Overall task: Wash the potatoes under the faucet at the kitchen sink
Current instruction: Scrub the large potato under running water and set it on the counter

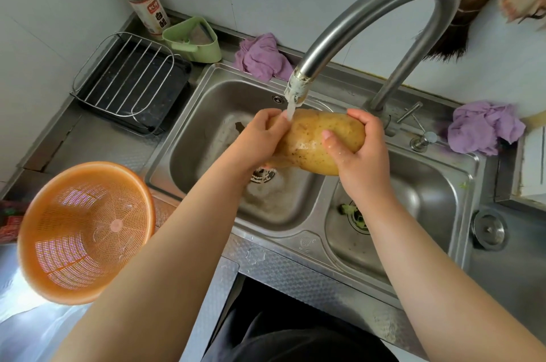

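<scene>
A large yellow-brown potato [310, 140] is held over the left basin of the steel double sink [204, 87]. Water runs from the spout of the curved steel faucet [363, 10] onto the potato's left end. My left hand [260, 140] grips that left end, right under the stream. My right hand [360, 152] wraps the potato's right end, thumb across its front. The potato's skin is wet. Water pools around the left drain below.
An orange plastic colander [85, 231] sits empty on the counter at left. A black tray with a wire rack [130, 84], a green caddy [192, 39] and a vinegar bottle [144, 1] stand behind. Purple cloths [260, 57] lie on the sink's back rim. A sink plug lid [489, 228] rests at right.
</scene>
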